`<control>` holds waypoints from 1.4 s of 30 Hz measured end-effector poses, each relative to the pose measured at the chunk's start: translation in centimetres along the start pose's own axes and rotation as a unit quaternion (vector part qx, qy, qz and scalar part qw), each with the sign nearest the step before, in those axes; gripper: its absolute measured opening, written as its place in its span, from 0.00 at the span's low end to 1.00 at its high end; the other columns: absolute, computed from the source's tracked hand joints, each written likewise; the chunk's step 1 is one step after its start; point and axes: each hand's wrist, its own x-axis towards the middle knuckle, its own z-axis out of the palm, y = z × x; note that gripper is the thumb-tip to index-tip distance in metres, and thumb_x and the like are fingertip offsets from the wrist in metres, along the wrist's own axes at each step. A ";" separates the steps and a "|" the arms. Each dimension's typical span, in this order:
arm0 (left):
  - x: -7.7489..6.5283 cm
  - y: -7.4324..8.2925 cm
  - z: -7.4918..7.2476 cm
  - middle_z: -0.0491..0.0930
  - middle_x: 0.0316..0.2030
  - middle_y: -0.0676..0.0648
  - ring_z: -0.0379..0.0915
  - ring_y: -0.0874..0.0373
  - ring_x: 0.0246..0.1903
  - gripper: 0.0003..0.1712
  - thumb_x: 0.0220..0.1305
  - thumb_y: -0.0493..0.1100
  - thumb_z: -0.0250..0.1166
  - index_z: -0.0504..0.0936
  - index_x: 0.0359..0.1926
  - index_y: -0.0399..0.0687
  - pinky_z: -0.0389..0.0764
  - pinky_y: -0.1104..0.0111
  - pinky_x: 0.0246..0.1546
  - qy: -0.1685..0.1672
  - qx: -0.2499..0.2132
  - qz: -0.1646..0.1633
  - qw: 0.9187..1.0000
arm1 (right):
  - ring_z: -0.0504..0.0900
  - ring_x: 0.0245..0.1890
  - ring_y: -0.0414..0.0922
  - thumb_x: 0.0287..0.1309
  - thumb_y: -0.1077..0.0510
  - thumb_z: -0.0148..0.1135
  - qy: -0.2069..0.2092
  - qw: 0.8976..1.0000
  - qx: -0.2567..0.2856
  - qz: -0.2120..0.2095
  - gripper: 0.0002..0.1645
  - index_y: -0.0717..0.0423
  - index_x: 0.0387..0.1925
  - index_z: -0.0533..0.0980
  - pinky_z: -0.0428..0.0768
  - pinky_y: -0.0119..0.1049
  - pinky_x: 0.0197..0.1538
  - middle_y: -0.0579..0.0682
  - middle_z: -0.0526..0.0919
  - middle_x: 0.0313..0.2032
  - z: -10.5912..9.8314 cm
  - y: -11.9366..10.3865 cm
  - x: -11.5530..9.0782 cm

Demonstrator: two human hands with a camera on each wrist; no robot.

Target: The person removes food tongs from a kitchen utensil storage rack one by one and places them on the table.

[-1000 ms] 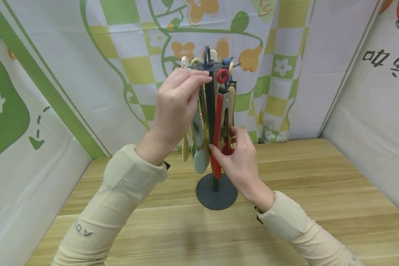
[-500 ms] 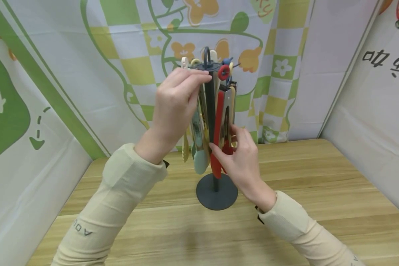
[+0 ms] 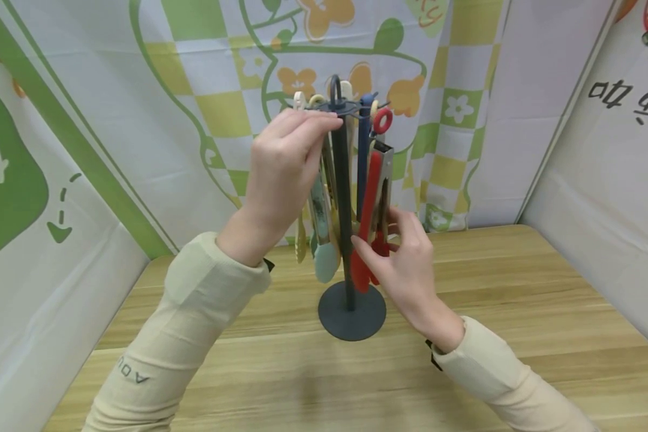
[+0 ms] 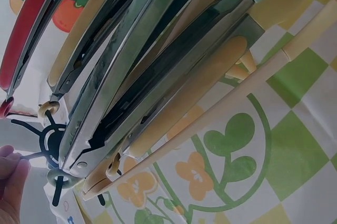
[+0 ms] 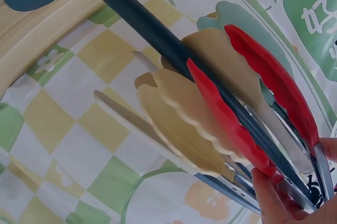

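My right hand grips red-handled tongs with steel arms, thumb on one side and fingers on the other. They hang nearly upright, and their red ring is off to the right of the hook tips. In the right wrist view their red scalloped heads stand apart, on either side of the black pole. My left hand is at the top of the black utensil stand; in the left wrist view its fingertips pinch one of the hooks.
More tongs hang around the stand: mint green ones, cream ones and others. A blue-handled utensil hangs behind the red tongs. The wooden table ends at a patterned cloth, with printed side walls left and right.
My right hand has moved right with the red tongs, and their ring has shifted outward from the hooks. The blue handle behind now shows. My left hand stays at the stand's top.
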 end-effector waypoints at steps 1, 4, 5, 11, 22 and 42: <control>0.0 0.0 0.0 0.82 0.31 0.40 0.76 0.49 0.31 0.12 0.63 0.29 0.52 0.83 0.33 0.32 0.78 0.69 0.37 0.002 -0.001 0.001 1.000 | 0.76 0.34 0.43 0.44 0.57 0.70 -0.001 1.000 0.000 0.001 0.28 0.63 0.47 0.71 0.82 0.35 0.30 0.53 0.75 0.39 -0.1 0.1 0.0; 0.0 0.0 0.0 0.82 0.30 0.40 0.76 0.49 0.30 0.12 0.63 0.29 0.52 0.83 0.32 0.32 0.78 0.69 0.37 0.005 -0.002 0.003 1.000 | 0.76 0.34 0.43 0.44 0.58 0.70 -0.002 1.000 -0.004 0.002 0.28 0.64 0.47 0.71 0.82 0.35 0.30 0.54 0.75 0.39 -0.5 0.4 -0.2; 0.0 0.0 0.0 0.82 0.30 0.40 0.76 0.49 0.30 0.12 0.63 0.28 0.52 0.83 0.32 0.32 0.78 0.69 0.37 0.006 -0.001 0.004 1.000 | 0.77 0.34 0.44 0.44 0.58 0.70 -0.003 1.000 -0.007 0.003 0.28 0.64 0.47 0.71 0.82 0.36 0.29 0.54 0.75 0.39 -0.6 0.6 -0.2; 0.0 0.0 0.1 0.82 0.30 0.40 0.77 0.49 0.31 0.12 0.62 0.28 0.52 0.83 0.32 0.32 0.78 0.70 0.39 0.002 0.003 0.004 1.000 | 0.78 0.33 0.45 0.43 0.58 0.71 -0.002 1.000 -0.019 0.015 0.29 0.65 0.47 0.71 0.83 0.38 0.29 0.55 0.75 0.39 -1.2 1.6 -0.5; 0.0 0.1 0.1 0.82 0.31 0.40 0.77 0.49 0.32 0.11 0.62 0.27 0.53 0.83 0.32 0.32 0.77 0.71 0.40 -0.003 0.003 -0.001 1.000 | 0.76 0.34 0.45 0.42 0.56 0.72 -0.002 0.998 -0.064 0.015 0.31 0.67 0.47 0.71 0.82 0.36 0.26 0.55 0.76 0.38 -2.0 3.6 -0.7; 0.1 0.1 0.0 0.82 0.30 0.40 0.77 0.49 0.32 0.11 0.62 0.27 0.53 0.83 0.32 0.32 0.77 0.71 0.40 -0.006 0.005 -0.004 1.000 | 0.76 0.31 0.49 0.42 0.55 0.72 -0.023 0.991 -0.125 0.038 0.30 0.67 0.45 0.72 0.75 0.40 0.30 0.56 0.76 0.34 -3.3 6.6 -1.2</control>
